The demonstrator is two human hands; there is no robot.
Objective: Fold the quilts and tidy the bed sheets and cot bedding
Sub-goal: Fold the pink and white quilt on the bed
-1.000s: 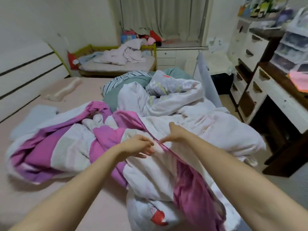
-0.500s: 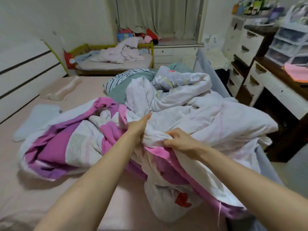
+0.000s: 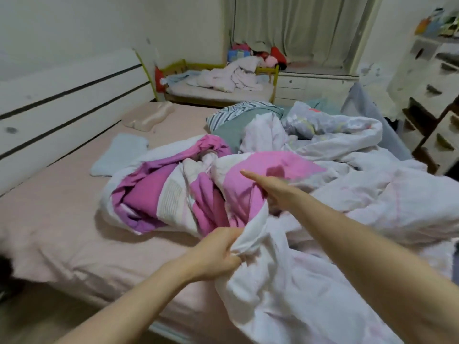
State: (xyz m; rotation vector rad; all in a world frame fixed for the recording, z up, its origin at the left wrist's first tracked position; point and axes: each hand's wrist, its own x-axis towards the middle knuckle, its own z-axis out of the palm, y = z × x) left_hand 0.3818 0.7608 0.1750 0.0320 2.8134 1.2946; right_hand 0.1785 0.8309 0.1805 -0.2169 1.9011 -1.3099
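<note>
A crumpled pink-and-white quilt (image 3: 173,192) lies in the middle of the bed on the pale pink sheet (image 3: 57,209). My left hand (image 3: 218,252) grips a white edge of it near the bed's front edge. My right hand (image 3: 270,191) is further in, its lower fingers curled into a pink fold and one finger stretched out to the left. A pale white-pink quilt (image 3: 387,199) is heaped to the right, with a grey flowered one (image 3: 323,120) behind. The cot (image 3: 273,78) at the back holds rumpled pink bedding (image 3: 233,75).
A beige pillow (image 3: 149,115) and a light blue one (image 3: 119,155) lie near the white headboard (image 3: 62,95). A striped green pillow (image 3: 236,120) sits mid-bed. A grey bed rail (image 3: 367,112) and white drawers (image 3: 432,95) stand on the right. Curtains (image 3: 298,28) hang behind.
My left hand has drawn back toward me and down, pulling a white edge of the quilt to the bed's front. The pink side has turned upward under my right hand. The camera swung left.
</note>
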